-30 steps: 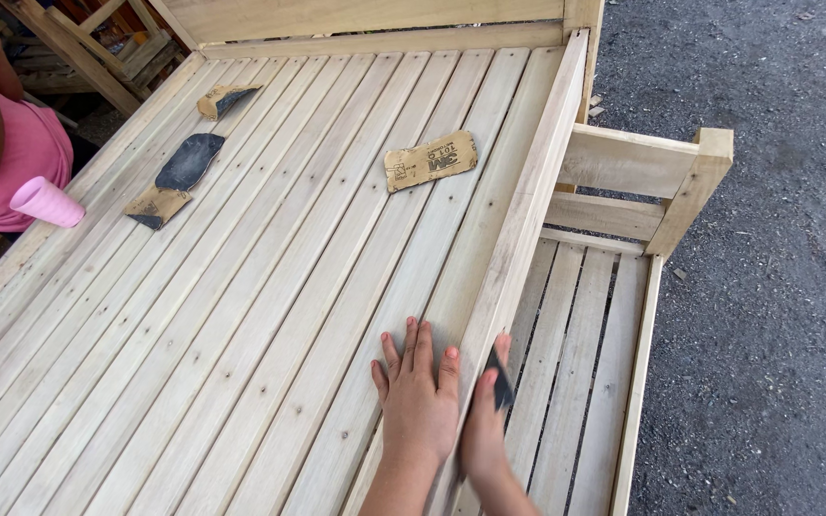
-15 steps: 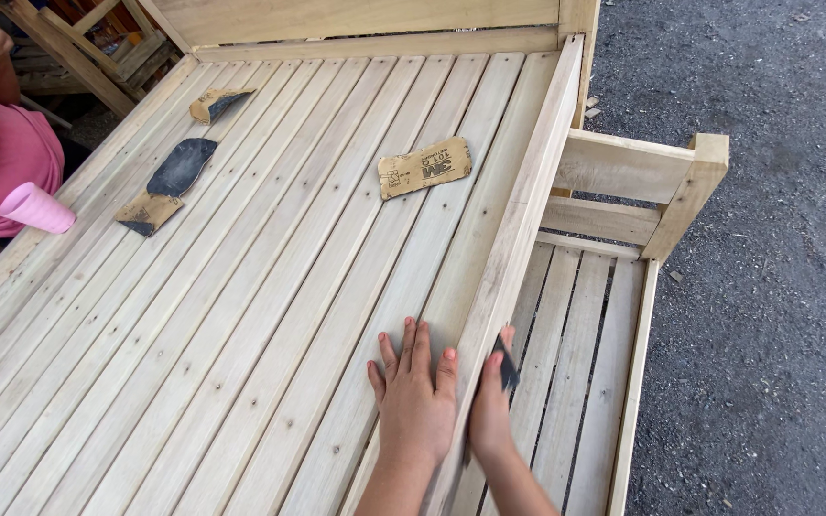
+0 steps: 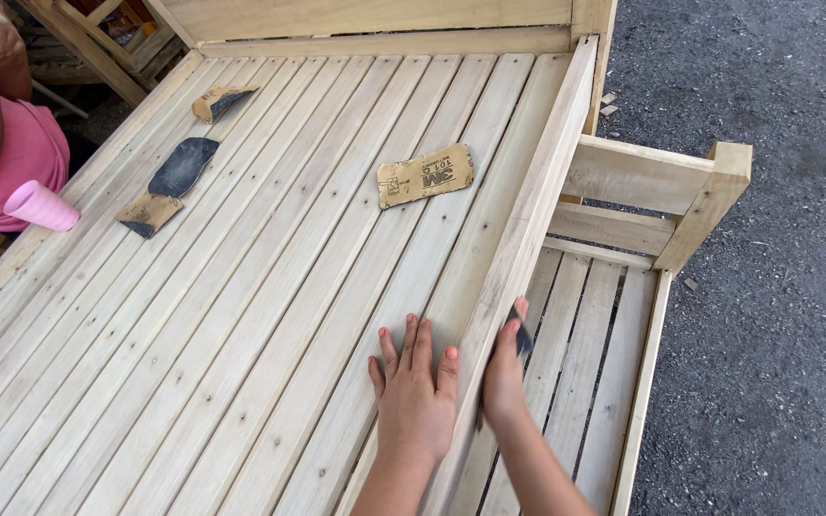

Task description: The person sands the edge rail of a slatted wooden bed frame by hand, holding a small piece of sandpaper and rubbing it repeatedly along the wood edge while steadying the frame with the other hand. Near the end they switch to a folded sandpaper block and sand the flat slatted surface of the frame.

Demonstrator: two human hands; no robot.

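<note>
A person's left hand [image 3: 415, 392] lies flat, fingers spread and holding nothing, on the pale slats [image 3: 270, 287] of an unfinished wooden bed frame, just beside its raised side rail [image 3: 528, 239]. The right hand [image 3: 506, 368] is on the rail's outer face, its fingers pressing a small dark piece of sandpaper [image 3: 523, 336] against the wood; only a sliver of the paper shows past the fingertips. The rail's long axis runs from the bottom edge of the view, between the two forearms, up and slightly rightward to the corner post [image 3: 593, 38] at the headboard [image 3: 365, 17]. The slats run parallel to it, pointing the same way.

Three more sandpaper pieces lie loose on the slats: a tan sheet [image 3: 425, 175], backing up, in mid-frame near the rail; a dark, curled piece [image 3: 182, 164] toward the far left side, with a tan, folded scrap [image 3: 143, 214] touching its lower end; and another curled scrap [image 3: 219, 100] further up toward the headboard.

Beyond the rail, lower down, stands a second slatted frame [image 3: 585, 325] with an upright end [image 3: 662, 186], set on dark gravel [image 3: 786, 287]. At the left edge a second person in a pink shirt [image 3: 11, 158] is by the frame, a pink cup [image 3: 40, 205] close to them.
</note>
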